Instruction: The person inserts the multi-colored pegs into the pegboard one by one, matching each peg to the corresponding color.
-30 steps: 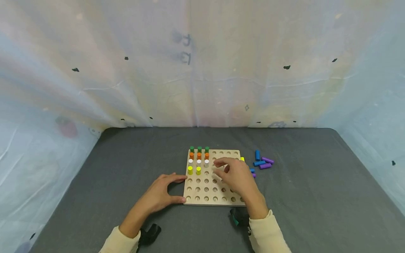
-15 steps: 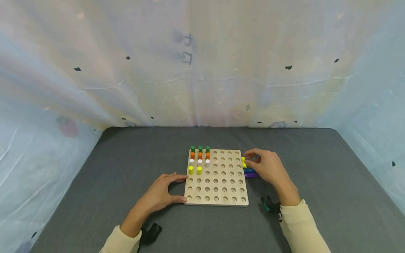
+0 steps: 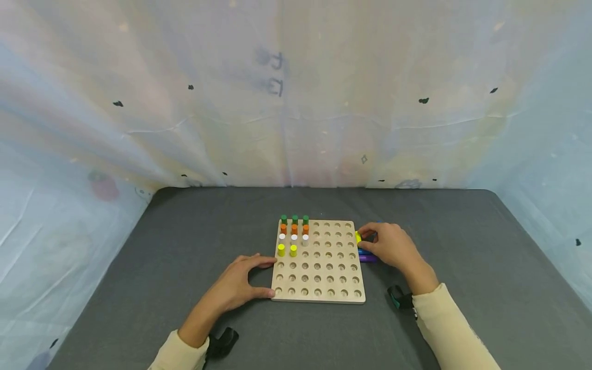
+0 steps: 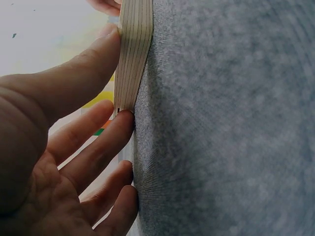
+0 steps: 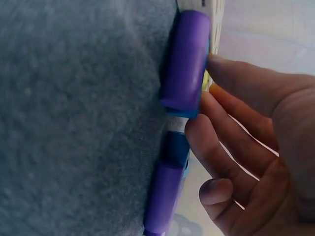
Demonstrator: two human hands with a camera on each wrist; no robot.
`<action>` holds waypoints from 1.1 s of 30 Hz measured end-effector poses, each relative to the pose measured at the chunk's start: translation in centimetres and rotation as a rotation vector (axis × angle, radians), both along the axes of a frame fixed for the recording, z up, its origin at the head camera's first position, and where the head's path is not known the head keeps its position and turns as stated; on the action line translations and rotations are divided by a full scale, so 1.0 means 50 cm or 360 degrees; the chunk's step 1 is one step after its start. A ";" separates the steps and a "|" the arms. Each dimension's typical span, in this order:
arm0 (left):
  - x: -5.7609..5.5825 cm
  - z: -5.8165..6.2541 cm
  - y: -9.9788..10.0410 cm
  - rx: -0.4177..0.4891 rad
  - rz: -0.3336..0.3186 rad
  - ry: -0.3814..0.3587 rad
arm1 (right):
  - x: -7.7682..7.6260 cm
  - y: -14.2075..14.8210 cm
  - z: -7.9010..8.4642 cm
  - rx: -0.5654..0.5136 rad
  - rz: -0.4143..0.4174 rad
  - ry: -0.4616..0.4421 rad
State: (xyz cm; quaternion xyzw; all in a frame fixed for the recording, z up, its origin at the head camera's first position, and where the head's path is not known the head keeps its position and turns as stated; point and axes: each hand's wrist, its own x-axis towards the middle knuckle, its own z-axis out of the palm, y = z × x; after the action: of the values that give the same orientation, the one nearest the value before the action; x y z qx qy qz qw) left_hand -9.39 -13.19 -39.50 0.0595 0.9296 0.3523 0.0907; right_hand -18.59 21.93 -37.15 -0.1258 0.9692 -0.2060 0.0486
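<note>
A square wooden pegboard [image 3: 310, 298] with rows of round holes lies on the table. Green, orange and white pegs stand in its back left holes, three of each. Two yellow pegs [image 3: 293, 251] stand in front of them. My left hand [image 3: 237, 284] rests against the board's left edge, thumb and fingers spread along its side in the left wrist view. Beside the right edge, my right hand [image 3: 393, 248] pinches a loose yellow peg [image 3: 358, 237] between thumb and fingers. Much of that peg is hidden in the right wrist view.
A purple peg [image 3: 368, 258] and a blue peg [image 3: 364, 252] lie by the board's right edge, just in front of my right hand. In the right wrist view another purple peg [image 5: 165, 196] lies farther off. A grey cloth [image 3: 194, 221] covers the table; pale sheeting hangs behind.
My right hand has moved right, from above the board to beside its right edge, and its fingers have closed on the yellow peg. The left hand has stayed at the left edge.
</note>
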 end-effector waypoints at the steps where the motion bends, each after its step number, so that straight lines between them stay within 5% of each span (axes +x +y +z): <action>1: 0.000 0.000 0.000 -0.0003 0.0004 -0.0002 | -0.002 0.000 0.001 0.0011 -0.0002 -0.0002; 14: 0.001 -0.002 0.001 0.0003 0.0019 -0.0019 | -0.011 0.006 0.010 0.0100 -0.0015 -0.0029; 20: -0.001 -0.002 0.002 -0.0002 0.0021 -0.0009 | -0.017 0.007 0.009 0.0223 0.0039 0.0096; 33: 0.000 -0.003 0.001 0.0002 0.0012 0.0015 | -0.035 0.032 -0.017 0.0179 0.0120 0.0193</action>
State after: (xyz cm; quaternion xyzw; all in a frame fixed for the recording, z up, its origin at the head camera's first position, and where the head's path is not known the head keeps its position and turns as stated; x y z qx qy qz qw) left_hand -9.38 -13.15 -39.65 0.0576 0.9300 0.3529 0.0851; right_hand -20.35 23.55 -38.00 -0.1716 0.9750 -0.1413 0.0046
